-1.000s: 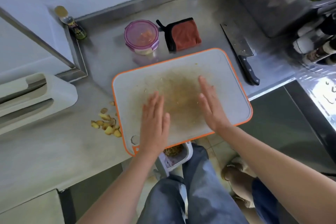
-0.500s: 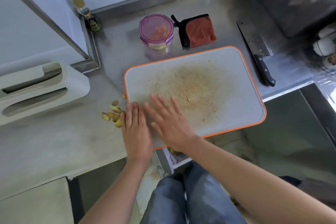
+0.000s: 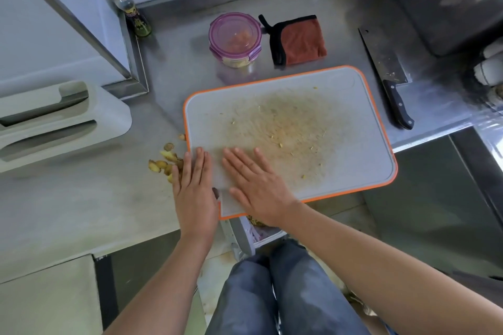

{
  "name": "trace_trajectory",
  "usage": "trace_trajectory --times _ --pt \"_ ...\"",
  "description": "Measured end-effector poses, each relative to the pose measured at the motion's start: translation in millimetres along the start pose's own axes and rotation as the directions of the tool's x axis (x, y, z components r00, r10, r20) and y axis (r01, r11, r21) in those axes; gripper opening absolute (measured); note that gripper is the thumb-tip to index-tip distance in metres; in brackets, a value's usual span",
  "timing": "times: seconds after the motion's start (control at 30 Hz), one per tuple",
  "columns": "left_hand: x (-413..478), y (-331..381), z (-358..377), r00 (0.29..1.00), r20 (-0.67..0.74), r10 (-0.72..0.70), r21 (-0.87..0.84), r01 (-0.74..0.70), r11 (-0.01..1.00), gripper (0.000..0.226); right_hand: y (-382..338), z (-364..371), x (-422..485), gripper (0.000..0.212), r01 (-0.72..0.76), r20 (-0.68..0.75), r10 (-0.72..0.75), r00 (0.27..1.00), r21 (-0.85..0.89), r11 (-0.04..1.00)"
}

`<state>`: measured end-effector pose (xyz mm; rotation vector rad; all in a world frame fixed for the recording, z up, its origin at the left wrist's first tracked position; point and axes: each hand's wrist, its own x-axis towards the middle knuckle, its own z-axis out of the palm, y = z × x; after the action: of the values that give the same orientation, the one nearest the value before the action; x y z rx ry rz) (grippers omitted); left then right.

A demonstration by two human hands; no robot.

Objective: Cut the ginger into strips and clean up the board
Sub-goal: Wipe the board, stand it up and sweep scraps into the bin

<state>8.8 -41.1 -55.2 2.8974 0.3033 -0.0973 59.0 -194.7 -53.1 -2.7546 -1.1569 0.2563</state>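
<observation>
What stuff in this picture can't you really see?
Head view:
- Bin under the counter: the cutting board and right hand cover most of it.
- Ginger peels: partly under the left hand.
- Purple-lidded container: contents blurred.
- Bottle label: too small.
- Dark box: cut off at the top.

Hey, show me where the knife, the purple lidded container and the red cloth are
knife (image 3: pixel 398 103): head view, on its black handle.
purple lidded container (image 3: pixel 235 33): head view, middle of the lid.
red cloth (image 3: pixel 299 41): head view, centre of the folded fabric.

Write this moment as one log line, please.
phase: clearing board | left hand: flat at board's left edge | right hand: flat on cutting board | knife: on counter, right
</observation>
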Motion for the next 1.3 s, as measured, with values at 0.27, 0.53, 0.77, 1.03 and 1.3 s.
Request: trace_trajectory --times 0.27,0.53,0.77,1.03,1.3 --pt "6 10 1 0.994 -0.104 -0.042 -0.062 0.035 0.997 0.055 73 -21 -34 0.06 -0.13 -0.067 0.147 0.987 0.212 0.969" --pt "13 62 12 0.966 0.141 0.216 -0.197 -0.186 0.962 0.068 96 -22 -65 0.064 -0.294 -0.027 0.338 0.941 0.434 0.852" --pt "12 59 6 0.993 -0.024 0.118 -0.306 -0.12 0.945 0.061 124 -26 -64 0.068 -0.43 -0.061 0.528 0.847 0.504 0.749" --pt "9 66 7 0.944 0.055 0.324 -0.456 -0.265 0.85 0.059 92 -29 -56 0.055 -0.007 -0.089 0.068 0.994 0.56 0.829" --pt "49 50 7 0.995 0.069 0.068 -0.299 -0.045 0.953 0.075 115 -22 -45 0.064 -0.067 -0.09 0.107 0.99 0.367 0.928"
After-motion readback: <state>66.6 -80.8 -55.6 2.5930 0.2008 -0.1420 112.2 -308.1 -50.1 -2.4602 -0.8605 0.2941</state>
